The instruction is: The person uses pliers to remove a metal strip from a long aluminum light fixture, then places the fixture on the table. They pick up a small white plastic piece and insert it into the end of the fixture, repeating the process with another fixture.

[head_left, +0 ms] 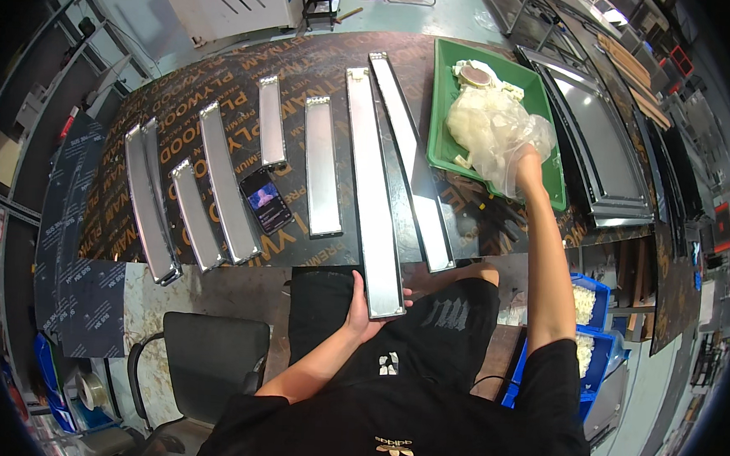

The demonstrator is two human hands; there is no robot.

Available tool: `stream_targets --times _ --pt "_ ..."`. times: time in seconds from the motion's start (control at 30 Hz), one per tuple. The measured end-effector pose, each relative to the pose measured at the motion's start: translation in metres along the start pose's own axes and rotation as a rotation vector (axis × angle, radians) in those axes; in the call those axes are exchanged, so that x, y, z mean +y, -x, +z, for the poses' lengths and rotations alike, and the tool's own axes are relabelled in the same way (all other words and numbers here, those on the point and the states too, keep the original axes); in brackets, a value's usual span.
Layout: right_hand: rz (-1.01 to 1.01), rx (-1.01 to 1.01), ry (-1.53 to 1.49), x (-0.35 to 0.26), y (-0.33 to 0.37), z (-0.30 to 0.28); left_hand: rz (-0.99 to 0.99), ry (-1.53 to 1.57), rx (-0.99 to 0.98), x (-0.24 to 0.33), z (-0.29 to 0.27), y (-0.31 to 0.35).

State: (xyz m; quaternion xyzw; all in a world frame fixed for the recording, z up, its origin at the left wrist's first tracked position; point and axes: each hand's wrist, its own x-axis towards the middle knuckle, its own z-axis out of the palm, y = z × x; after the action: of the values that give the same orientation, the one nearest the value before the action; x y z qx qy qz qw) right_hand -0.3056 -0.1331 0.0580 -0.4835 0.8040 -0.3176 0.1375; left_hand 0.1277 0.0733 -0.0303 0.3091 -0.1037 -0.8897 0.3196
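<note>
My left hand (366, 315) grips the near end of a long silver metal channel (375, 187), which juts over the table's front edge while its far end lies on the table. My right hand (529, 164) reaches into a see-through plastic bag (490, 123); its fingers are hidden there. The bag holds pale contents I cannot make out. It lies in a green tray (439, 108) with a roll of tape (475, 75) and small white pieces. A second long channel (414, 164) rests slantwise just right of the held one.
Several shorter metal channels (324, 168) lie to the left, with a phone (266, 202) among them on the printed plywood table (307, 64). Dark metal frames (601, 141) are stacked right of the tray. Blue bins (593, 356) with white pieces stand below right; an office chair (214, 352) is at left.
</note>
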Motion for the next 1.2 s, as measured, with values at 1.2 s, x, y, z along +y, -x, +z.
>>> stream_targets --times 1.2 --pt "-0.099 0.371 -0.166 -0.039 0.020 0.005 0.116 -0.052 0.002 -0.002 0.004 -0.007"
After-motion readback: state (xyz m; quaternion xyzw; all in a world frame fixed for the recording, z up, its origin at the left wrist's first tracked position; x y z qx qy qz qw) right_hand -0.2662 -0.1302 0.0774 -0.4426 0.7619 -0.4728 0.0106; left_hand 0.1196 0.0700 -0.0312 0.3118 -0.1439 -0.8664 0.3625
